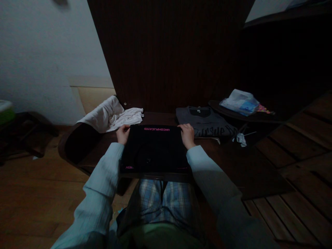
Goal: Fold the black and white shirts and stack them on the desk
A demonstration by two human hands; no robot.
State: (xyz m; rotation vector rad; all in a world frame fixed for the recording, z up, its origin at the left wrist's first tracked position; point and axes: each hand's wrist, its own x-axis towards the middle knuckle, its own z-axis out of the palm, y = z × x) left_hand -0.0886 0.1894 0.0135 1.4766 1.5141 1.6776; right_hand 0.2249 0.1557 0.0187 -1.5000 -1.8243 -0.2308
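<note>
A black T-shirt (155, 148) with pink lettering lies folded into a rectangle on a low dark wooden table (233, 162) in front of me. My left hand (122, 134) grips its far left corner. My right hand (187, 136) grips its far right corner. Both arms are in light blue sleeves. A folded grey T-shirt (204, 125) with dark lettering lies just beyond my right hand. A crumpled white garment (111, 117) lies beyond my left hand at the table's back left.
A plastic bag (240, 102) rests on a dark shelf at the back right. A small white scrap (241, 139) lies on the table near the grey shirt. A dark wooden panel rises behind the table. Wooden floor surrounds it, with a low stool (26, 135) at far left.
</note>
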